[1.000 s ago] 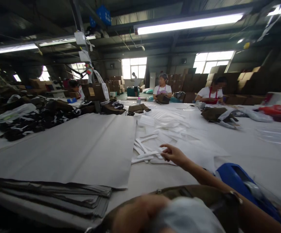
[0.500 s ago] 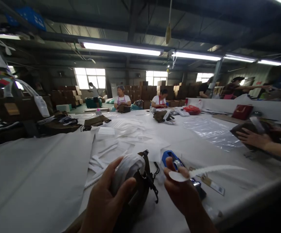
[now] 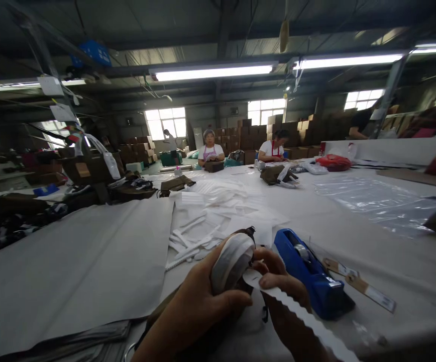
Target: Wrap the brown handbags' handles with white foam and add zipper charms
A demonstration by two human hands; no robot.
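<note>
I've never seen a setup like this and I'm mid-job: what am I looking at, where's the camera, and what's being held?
There is no machine here: you see a person's two bare hands. The view comes from one camera worn on that person's head, facing forward and down.

The left hand is wrapped around a white-wrapped bundle. The right hand, close beside it, pinches a white strip with a wavy edge.

On the white worktable lie loose white strips just beyond the hands, large white sheets to the left, and a blue tape dispenser with two tags to the right. Two co-workers sit or stand across the table; I cannot tell which.
</note>
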